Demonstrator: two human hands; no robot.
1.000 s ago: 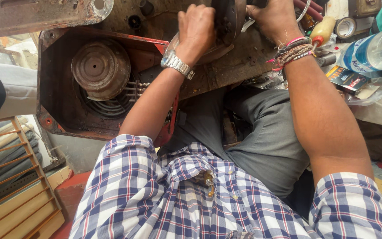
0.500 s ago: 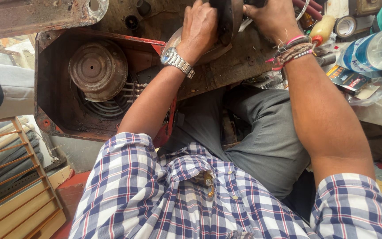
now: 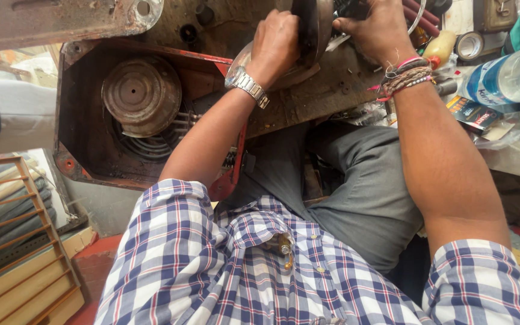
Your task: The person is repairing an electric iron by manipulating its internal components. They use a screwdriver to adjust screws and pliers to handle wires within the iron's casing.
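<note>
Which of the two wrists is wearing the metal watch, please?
The left hand has the silver watch; the right hand wears coloured thread bracelets.

Shirt [image 3: 224, 271]: checked, blue, white, thin red lines. Trousers [image 3: 356, 186]: grey. Wristwatch [image 3: 247, 86]: silver. Bracelets [image 3: 407, 77]: pink, brown, beaded. Machine housing [image 3: 76, 120]: rusty brown, red edges. Round disc [image 3: 141, 95]: rust-coloured. Bottle [image 3: 507, 78]: clear, blue label. Tape roll [image 3: 469, 45]: pale grey.
</note>
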